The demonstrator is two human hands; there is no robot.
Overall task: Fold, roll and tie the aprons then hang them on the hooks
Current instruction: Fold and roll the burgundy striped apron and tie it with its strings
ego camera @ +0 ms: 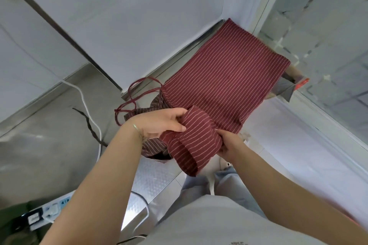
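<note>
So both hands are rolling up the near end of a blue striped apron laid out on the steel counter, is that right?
Not quite: the apron is dark red with thin pale stripes, not blue. The head view shows it. The rest holds: the left hand and right hand grip its near end, turned over into a roll, while the rest lies flat on the steel counter.

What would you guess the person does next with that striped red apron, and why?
Probably keep rolling it away from the body. Both hands, left hand and right hand, grip a short started roll at the near end of the red apron, while most of the folded cloth lies flat ahead. The strings lie loose beside it, so tying likely comes later.
</note>
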